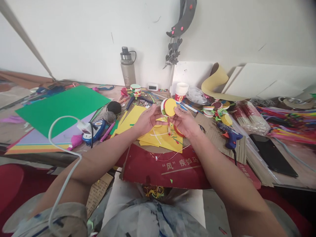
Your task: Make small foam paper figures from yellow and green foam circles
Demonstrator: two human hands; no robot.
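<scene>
Head cam: R hand [185, 122] grips yellow-faced drum [170, 107]; L hand [148, 119] at its 8 o'clock, grip unclear. Prob. positioning/checking step; next move needs steady hold.

From my remote seat, I'd call this a craft workshop: I see a glue gun [232, 136] on corrugated cardboard [209, 131], stacked sheets of coloured paper [61, 110], bundled pipe cleaners [293, 115] and trimmed yellow paper [133, 115] crowding one long worktable [305, 148].
</scene>
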